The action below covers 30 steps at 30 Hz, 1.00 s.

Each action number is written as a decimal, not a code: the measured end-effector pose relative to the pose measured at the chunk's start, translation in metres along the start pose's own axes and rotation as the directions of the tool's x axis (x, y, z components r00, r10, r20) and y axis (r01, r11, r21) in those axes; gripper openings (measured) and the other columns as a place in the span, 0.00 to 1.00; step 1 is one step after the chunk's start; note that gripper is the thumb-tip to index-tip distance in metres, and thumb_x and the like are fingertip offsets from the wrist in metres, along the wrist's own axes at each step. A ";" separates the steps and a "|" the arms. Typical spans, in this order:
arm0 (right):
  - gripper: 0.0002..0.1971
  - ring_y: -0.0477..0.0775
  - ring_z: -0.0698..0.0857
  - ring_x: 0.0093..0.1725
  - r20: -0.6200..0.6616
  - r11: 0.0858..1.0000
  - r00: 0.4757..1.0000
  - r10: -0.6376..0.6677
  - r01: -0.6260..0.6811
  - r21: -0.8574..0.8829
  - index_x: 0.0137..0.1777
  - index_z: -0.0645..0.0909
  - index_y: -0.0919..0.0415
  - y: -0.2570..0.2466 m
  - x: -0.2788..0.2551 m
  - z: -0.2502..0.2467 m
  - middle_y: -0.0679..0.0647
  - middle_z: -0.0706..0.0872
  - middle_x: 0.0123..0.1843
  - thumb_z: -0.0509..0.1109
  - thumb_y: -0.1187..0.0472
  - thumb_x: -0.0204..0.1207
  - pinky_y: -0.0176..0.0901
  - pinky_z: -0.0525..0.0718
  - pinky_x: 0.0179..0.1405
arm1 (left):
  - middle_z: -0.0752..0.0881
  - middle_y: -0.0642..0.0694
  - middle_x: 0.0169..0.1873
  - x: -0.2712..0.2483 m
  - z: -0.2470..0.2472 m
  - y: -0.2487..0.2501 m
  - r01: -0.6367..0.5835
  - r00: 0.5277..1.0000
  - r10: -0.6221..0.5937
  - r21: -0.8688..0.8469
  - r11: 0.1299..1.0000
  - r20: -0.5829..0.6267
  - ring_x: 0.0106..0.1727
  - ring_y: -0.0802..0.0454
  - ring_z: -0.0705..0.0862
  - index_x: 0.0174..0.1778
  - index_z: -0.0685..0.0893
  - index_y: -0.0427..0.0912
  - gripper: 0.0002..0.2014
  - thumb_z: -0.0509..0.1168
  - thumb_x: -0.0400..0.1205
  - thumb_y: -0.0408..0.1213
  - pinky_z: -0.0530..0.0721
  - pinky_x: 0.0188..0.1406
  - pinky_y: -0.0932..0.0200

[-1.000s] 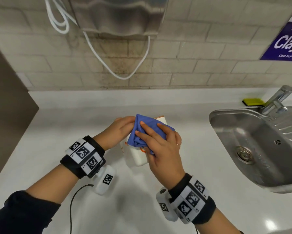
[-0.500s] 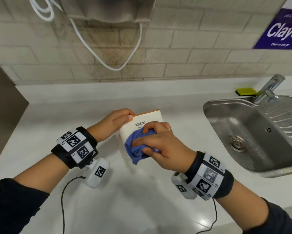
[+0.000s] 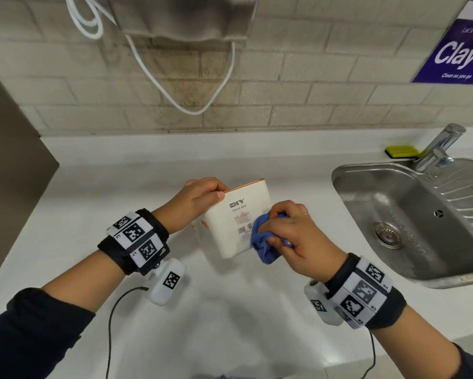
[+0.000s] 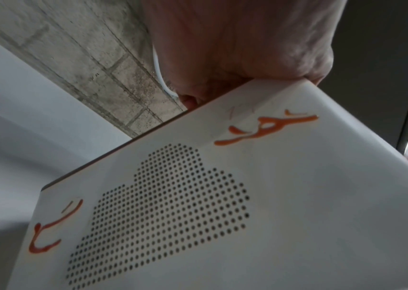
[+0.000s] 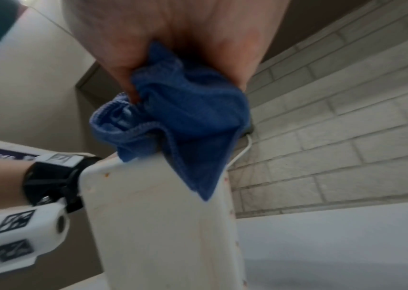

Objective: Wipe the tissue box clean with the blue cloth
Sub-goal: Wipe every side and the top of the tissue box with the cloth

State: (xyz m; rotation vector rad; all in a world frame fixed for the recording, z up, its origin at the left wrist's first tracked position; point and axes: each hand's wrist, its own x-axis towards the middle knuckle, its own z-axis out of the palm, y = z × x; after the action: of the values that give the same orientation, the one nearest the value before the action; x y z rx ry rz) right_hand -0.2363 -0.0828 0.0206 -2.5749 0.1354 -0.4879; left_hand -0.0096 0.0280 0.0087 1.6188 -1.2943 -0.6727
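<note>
Now the left hand (image 3: 199, 199) has its grip clamped on the top far corner of the tissue box (image 3: 236, 224), tipping it up off the white surface (image 3: 229, 310) near the middle so the labelled face is offered to the right hand (image 3: 292, 236), whose grip is bunched tight round the blue cloth (image 3: 265, 242) pressed at that face's lower right edge. And look at the wrist view: orange smears (image 4: 264, 130) sit on the perforated side, unwiped, likely the next target. Off at the surface's right edge the sink (image 3: 410, 274), tap (image 3: 437, 150) and sponge (image 3: 400, 151) stand well apart, nothing blocking.
</note>
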 end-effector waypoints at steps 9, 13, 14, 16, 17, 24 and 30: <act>0.13 0.53 0.79 0.49 -0.350 0.948 0.906 0.239 -0.139 0.285 0.50 0.80 0.42 -0.026 0.016 -0.013 0.33 0.79 0.43 0.54 0.49 0.75 0.42 0.76 0.51 | 0.82 0.68 0.43 -0.009 0.006 -0.005 0.020 1.000 -0.022 0.175 0.984 0.010 0.61 0.41 0.74 0.43 0.80 0.68 0.14 0.51 0.73 0.61 0.72 0.63 0.54; 0.12 0.55 0.81 0.51 -0.478 0.936 0.828 0.294 -0.146 0.321 0.50 0.80 0.41 -0.036 0.017 -0.011 0.28 0.80 0.43 0.54 0.50 0.76 0.63 0.78 0.55 | 0.80 0.58 0.53 -0.041 0.014 0.012 -0.136 0.979 0.051 0.450 0.883 0.197 0.61 0.61 0.70 0.57 0.77 0.55 0.27 0.53 0.70 0.68 0.52 0.70 0.70; 0.11 0.61 0.81 0.50 -0.507 0.926 0.800 0.321 -0.152 0.346 0.48 0.79 0.38 -0.030 0.012 -0.013 0.33 0.80 0.43 0.54 0.49 0.77 0.65 0.79 0.52 | 0.78 0.60 0.55 -0.054 0.017 0.008 -0.217 0.957 0.075 0.525 0.823 0.280 0.61 0.66 0.69 0.60 0.76 0.52 0.30 0.56 0.70 0.69 0.45 0.72 0.70; 0.10 0.68 0.81 0.47 -0.502 0.903 0.779 0.375 -0.186 0.387 0.45 0.77 0.34 -0.015 -0.002 -0.014 0.45 0.81 0.43 0.54 0.47 0.77 0.50 0.81 0.40 | 0.77 0.59 0.58 -0.081 0.025 -0.012 -0.347 0.907 0.089 0.613 0.710 0.411 0.64 0.65 0.69 0.64 0.74 0.50 0.33 0.58 0.71 0.70 0.37 0.73 0.70; 0.10 0.68 0.82 0.46 -0.471 0.888 0.784 0.404 -0.213 0.408 0.47 0.77 0.34 -0.007 -0.009 -0.013 0.53 0.82 0.43 0.53 0.45 0.76 0.40 0.78 0.33 | 0.80 0.56 0.59 -0.093 0.027 -0.021 -0.366 0.888 0.050 0.638 0.678 0.457 0.65 0.62 0.72 0.64 0.73 0.51 0.32 0.57 0.73 0.69 0.37 0.74 0.68; 0.10 0.65 0.82 0.44 -0.321 0.837 0.823 0.469 -0.298 0.459 0.46 0.77 0.28 0.020 -0.031 0.017 0.60 0.83 0.48 0.53 0.41 0.73 0.35 0.67 0.33 | 0.75 0.50 0.74 -0.124 -0.010 -0.050 -0.297 0.939 0.021 0.780 0.551 0.343 0.82 0.63 0.45 0.70 0.72 0.59 0.27 0.60 0.75 0.61 0.32 0.79 0.46; 0.10 0.52 0.83 0.36 -0.165 0.818 0.912 0.376 -0.244 0.520 0.45 0.77 0.35 -0.007 -0.004 0.059 0.46 0.82 0.41 0.53 0.43 0.74 0.24 0.73 0.27 | 0.43 0.47 0.84 -0.158 0.026 -0.038 0.426 0.900 -0.410 0.501 0.753 -0.149 0.82 0.57 0.38 0.77 0.24 0.53 0.75 0.68 0.48 0.79 0.27 0.78 0.42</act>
State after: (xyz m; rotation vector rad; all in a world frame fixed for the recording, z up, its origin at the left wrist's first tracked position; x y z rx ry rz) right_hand -0.2180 -0.0483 -0.0244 -1.9301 0.4611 -0.6388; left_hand -0.0620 0.1698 -0.0564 2.4121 -1.1536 -0.5785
